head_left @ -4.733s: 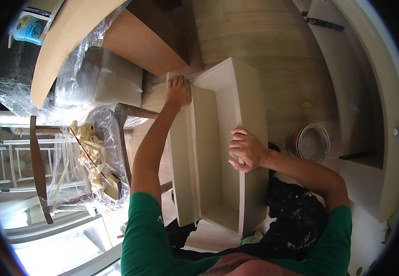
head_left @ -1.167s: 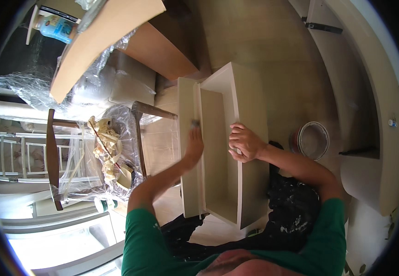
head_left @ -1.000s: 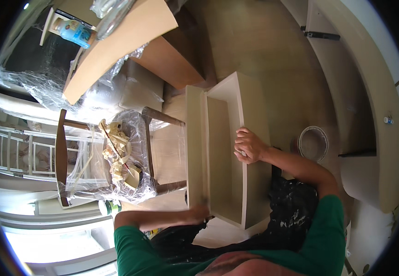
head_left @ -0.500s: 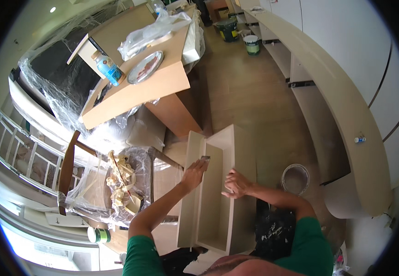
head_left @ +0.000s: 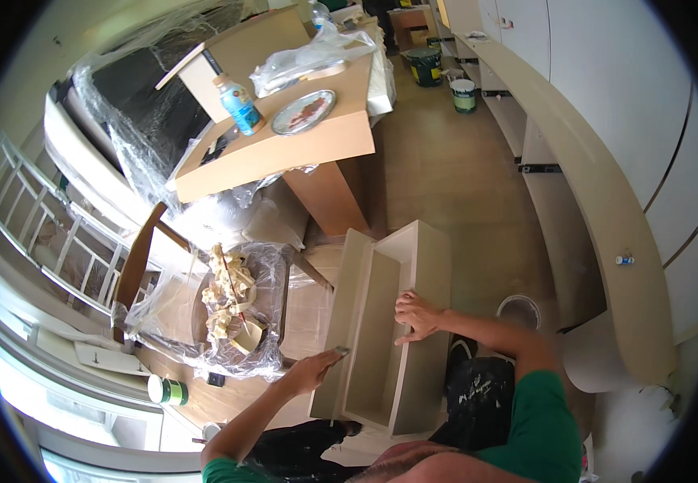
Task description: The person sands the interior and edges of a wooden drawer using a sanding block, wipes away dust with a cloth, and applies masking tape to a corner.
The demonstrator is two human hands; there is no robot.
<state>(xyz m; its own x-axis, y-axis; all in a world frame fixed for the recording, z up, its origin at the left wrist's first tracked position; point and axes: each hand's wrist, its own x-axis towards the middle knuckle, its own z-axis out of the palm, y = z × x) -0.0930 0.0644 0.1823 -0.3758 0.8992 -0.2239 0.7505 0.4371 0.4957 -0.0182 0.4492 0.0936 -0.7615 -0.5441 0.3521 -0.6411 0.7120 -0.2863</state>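
Note:
A long beige drawer (head_left: 429, 278) stands in front of me, with a wide front panel along its left side. My left hand (head_left: 310, 372) is over the outer edge of that panel, near the lower end. Its fingers are closed on a small grey folded piece (head_left: 342, 351) that looks like sandpaper. On the drawer's right wall sits my right hand (head_left: 418, 316), its fingers bent over the top edge and gripping it.
Left of the drawer is a plastic-wrapped chair (head_left: 272, 302) bearing crumpled tan paper (head_left: 227, 294). A table (head_left: 272, 157) beyond holds a blue bottle (head_left: 239, 105) and a round tray (head_left: 304, 111). An open tub (head_left: 519, 311) sits right, near a low curved cabinet (head_left: 598, 185).
My left hand has moved from inside the panel's inner edge down and left to its outer edge, keeping the grey piece. My right hand still grips the wall. The view has shifted left.

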